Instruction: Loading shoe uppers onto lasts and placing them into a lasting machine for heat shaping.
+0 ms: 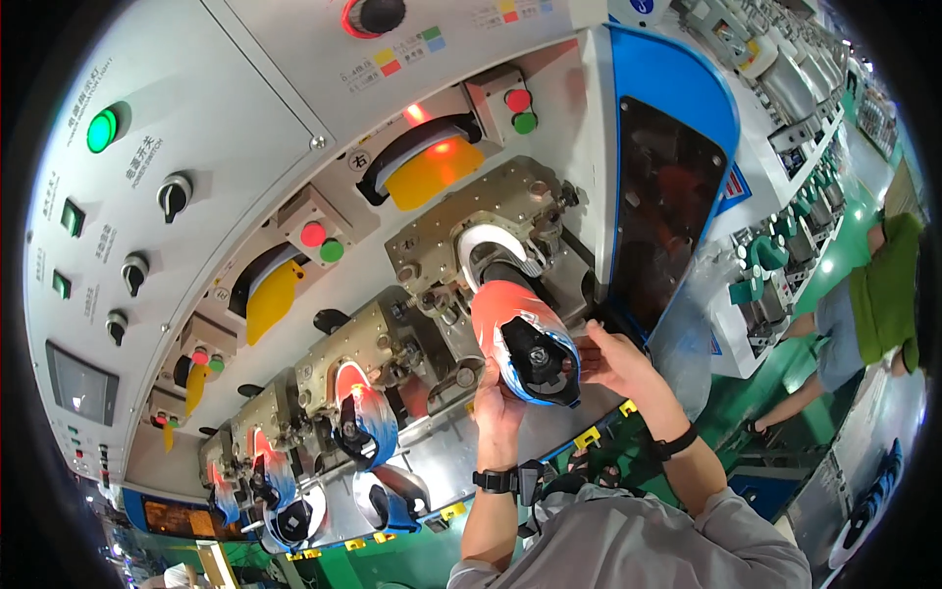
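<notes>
"Shoe (505,310) first: where is it?"

"Up between the two hands, just in front of the metal machine (422,236). Its red front points toward the machine's white curved pad (488,236). Its black hole and blue back end are nearer the person."

"Does it touch the dark bar (503,273) by the pad?"

"I can't tell. They look very close."

"And the fingers?"

"The left hand (497,402) holds the low left side. Its thumb lies along the shoe, and the other fingers go underneath, where I can't see them. The right hand (620,363) is loose at the right side, thumb sticking up away from the other fingers. I can't tell if those tips touch the shoe or are just beside it."

"How do you hold it well?"

"I'd hold both sides the same, so it doesn't tip. Keep the front lined up with the pad, don't squish the soft sides, and keep fingertips out of the machine's tight spots."

"What's farther out?"

"Another red and blue shoe (386,424) sits at the next machine, over to the left."
</notes>
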`<state>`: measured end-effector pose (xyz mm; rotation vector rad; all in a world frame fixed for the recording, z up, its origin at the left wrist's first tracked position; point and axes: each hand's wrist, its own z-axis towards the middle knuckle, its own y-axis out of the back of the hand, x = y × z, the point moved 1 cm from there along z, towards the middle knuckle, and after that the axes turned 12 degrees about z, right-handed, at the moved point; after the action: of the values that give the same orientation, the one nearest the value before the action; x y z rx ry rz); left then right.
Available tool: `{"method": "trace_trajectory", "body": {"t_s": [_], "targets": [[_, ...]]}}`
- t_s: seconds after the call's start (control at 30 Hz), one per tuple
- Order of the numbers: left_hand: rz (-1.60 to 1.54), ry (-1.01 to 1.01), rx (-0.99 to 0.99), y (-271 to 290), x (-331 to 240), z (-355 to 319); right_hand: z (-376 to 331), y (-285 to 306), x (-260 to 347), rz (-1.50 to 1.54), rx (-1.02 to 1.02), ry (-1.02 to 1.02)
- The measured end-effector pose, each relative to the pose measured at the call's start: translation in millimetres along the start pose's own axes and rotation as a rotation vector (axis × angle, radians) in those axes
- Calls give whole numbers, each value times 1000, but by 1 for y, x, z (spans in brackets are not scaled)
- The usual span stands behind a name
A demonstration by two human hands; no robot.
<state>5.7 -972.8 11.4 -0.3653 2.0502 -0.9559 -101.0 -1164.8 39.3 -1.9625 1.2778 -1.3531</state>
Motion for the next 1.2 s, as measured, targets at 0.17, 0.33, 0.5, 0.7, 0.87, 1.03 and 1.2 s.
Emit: {"method": "trace_trajectory", "body": {"t_s": [0.17,0.33,0.5,0.7,0.87,1.03,1.2], "targets": [[105,-53,0,-11,-11,39,55,-8,2,-36,-135,124],[155,-20,-81,-11,-23,60,75,-21,9,-23,-226,202],[229,4,-131,-13,-23,64,83,-9,9,-130,-249,281],[218,-7,-114,-6,-20,76,91,-8,5,-124,-285,345],[211,17,-124,-8,-24,75,92,-10,3,-162,-305,342],[221,40,-136,-4,-22,80,97,-5,2,-196,-341,377],[221,27,-140,-7,-22,81,95,-8,6,-225,-334,357]]}}
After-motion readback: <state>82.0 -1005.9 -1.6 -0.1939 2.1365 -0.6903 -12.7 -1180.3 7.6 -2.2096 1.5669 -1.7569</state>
